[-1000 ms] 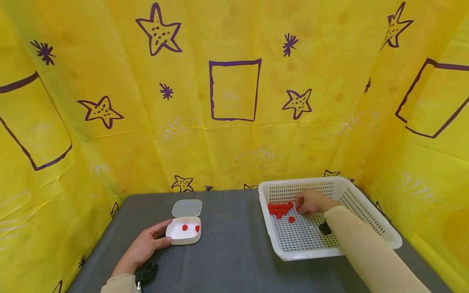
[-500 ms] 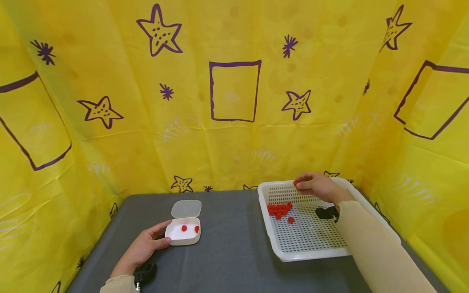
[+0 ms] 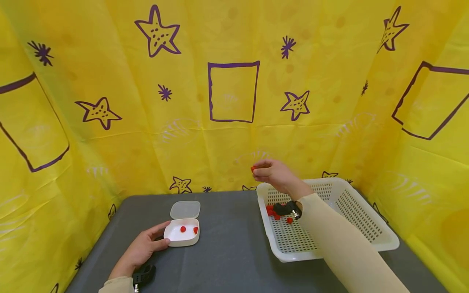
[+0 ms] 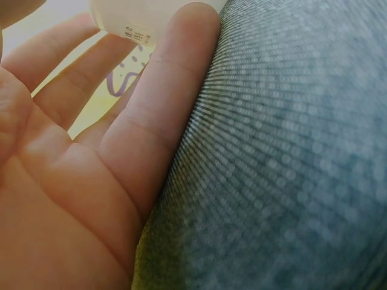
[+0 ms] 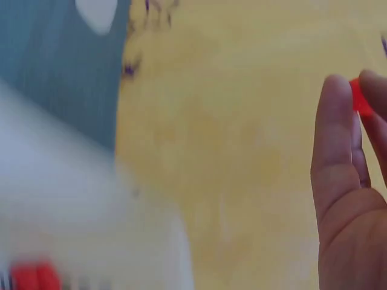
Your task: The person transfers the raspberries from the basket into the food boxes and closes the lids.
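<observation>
A small white box with a rounded rim lies on the table at the left, with two small red pieces inside. My left hand holds the box's left end, thumb at the front corner and fingers behind. The left wrist view shows the thumb against the box wall. My right hand is raised above the far left corner of the white basket. It pinches one small red piece between thumb and fingertips. More red pieces lie in the basket, partly hidden behind the wrist strap.
Behind the white box lies its translucent lid, apparently attached and folded back. A dark grey cloth covers the table. Yellow patterned curtains stand at the back and both sides. Black straps are on both wrists.
My right hand has lifted a red piece out of the basket and moved left to above its far left corner. My left hand stays on the white box.
</observation>
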{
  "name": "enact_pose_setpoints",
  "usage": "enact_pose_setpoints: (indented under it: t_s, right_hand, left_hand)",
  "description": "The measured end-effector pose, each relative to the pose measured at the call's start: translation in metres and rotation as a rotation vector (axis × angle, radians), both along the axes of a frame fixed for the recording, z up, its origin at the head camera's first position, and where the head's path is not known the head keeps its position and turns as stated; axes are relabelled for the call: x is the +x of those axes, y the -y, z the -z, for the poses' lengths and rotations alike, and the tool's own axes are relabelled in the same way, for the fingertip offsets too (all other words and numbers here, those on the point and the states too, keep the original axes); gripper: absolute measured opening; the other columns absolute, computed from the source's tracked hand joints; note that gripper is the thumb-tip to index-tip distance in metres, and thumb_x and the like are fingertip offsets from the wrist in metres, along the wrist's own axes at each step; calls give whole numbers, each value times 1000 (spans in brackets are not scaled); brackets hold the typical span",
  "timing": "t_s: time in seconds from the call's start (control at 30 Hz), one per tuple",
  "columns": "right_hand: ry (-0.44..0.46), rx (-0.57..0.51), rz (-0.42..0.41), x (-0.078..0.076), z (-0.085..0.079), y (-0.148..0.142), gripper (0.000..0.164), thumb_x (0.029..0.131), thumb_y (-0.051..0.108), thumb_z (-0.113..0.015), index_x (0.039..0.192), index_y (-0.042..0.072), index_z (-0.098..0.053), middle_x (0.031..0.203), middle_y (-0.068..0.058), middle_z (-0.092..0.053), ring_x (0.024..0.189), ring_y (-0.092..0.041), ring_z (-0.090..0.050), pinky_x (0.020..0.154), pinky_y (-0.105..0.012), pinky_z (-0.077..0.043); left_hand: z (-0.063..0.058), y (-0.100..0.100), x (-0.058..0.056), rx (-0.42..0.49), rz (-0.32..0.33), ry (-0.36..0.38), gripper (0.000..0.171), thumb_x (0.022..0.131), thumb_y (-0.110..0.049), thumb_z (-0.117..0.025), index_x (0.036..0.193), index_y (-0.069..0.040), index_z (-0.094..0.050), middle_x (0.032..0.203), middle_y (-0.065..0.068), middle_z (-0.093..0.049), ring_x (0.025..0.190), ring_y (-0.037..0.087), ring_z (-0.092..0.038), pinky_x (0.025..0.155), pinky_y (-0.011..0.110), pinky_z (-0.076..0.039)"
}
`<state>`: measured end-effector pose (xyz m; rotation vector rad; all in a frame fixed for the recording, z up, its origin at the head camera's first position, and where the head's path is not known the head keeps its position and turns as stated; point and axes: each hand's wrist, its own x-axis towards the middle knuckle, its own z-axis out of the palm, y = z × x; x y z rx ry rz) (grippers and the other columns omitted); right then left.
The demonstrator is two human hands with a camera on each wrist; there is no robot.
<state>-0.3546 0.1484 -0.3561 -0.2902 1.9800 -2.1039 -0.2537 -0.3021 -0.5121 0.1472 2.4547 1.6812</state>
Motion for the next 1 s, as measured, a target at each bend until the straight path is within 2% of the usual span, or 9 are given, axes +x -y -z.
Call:
enact_pose_setpoints:
  t_s: [0.1,0.23,0.5,0.77,1.0]
  right_hand:
    - [-16,12,-27,5,-5,36,29,93,-2,-67,121,-8,-60,119,-26,-59,92,-28,-67,87,-39,-54]
    - [-55,74,-34,12,-4,80,27,91,-1,-71,117,-5,-65,115,-22,-64,91,-27,-68,82,-38,-56]
    - [-106,222,-49,24,25,144,20,87,0,-75,106,1,-70,96,-10,-70,85,-29,-70,78,-38,-58]
    - [-106,294,-91,36,43,176,15,87,2,-75,101,9,-74,90,-2,-69,78,-21,-67,72,-32,-57]
    - [-102,307,-115,39,49,181,18,87,1,-74,104,9,-74,91,-2,-67,75,-21,-68,72,-33,-58]
  left_hand:
    - [0,1,0,1,2,3,71,87,-17,-79,147,1,-45,136,29,-53,117,32,-56,83,28,-53]
    - [1,1,-2,0,-15,15,70,87,-19,-79,147,-2,-47,137,27,-53,118,33,-56,84,28,-53]
    - [1,1,-2,-13,-33,17,69,86,-20,-80,146,-4,-50,138,25,-53,121,35,-54,86,28,-52]
    - [1,0,-2,1,-30,30,70,87,-20,-79,147,-3,-49,138,26,-53,118,33,-55,85,29,-53]
    - [0,0,-3,-18,-36,30,70,86,-22,-80,147,-5,-50,136,23,-55,117,32,-56,85,28,-52]
